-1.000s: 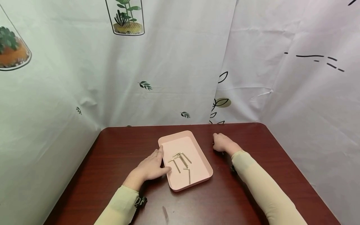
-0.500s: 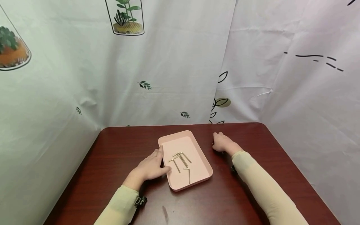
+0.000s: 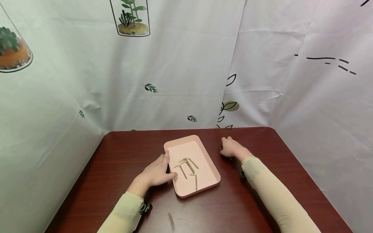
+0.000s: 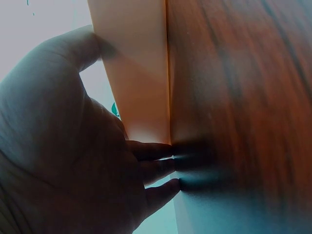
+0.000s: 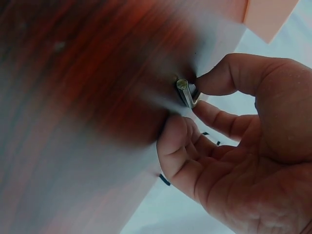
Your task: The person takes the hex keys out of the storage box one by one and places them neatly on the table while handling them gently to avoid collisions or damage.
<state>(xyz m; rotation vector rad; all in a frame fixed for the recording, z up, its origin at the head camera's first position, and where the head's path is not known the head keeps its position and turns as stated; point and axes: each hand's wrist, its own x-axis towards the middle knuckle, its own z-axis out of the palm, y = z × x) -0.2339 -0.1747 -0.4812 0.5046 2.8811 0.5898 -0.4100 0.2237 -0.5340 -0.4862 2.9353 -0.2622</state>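
A pink tray [image 3: 201,183] lies slantwise on the dark wooden table, with several brass-coloured hex keys [image 3: 196,182] in it. At the tray's left side is my left hand [image 3: 155,172], its fingers extended along the outer wall and its thumb across the rim. In the left wrist view, the fingertips of the left hand [image 4: 73,131] reach down to the table beside the wall. Right of the tray, my right hand [image 3: 231,149] is down at the tabletop. The right wrist view shows its thumb and forefinger pinching another hex key [image 5: 185,92], which the hand mostly hides from above.
White printed sheets [image 3: 189,64] hang behind the table and along both sides. The table [image 3: 128,142] has rounded far corners, and its far edge lies just beyond the right hand. A smudge [image 3: 171,221] marks the near part of the tabletop.
The right hand's fingers shift very slightly around the hex key, and the right forearm moves a touch to the right. The left hand and tray stay put.
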